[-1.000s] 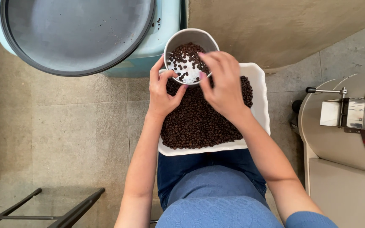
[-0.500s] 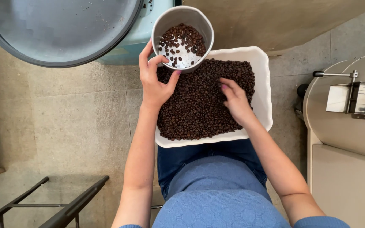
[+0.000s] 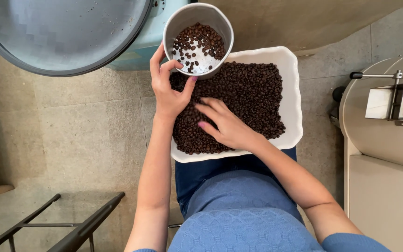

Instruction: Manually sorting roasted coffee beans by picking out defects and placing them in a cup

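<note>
White cup (image 3: pixel 198 39) — part-filled with coffee beans (image 3: pixel 239 102): your left hand (image 3: pixel 168 91) clamps its near wall, above the white tray (image 3: pixel 291 88) on your lap. Probably light, smooth-sided; grip it round the wall. Your right hand (image 3: pixel 227 126) — fingers spread, flat on loose beans beside it.

A cup (image 3: pixel 198 39) sits behind the tray (image 3: pixel 293 93) on the lap; beans (image 3: pixel 253 93) lie in both.

No packages, labels, signs or screens are anywhere in view here.
</note>
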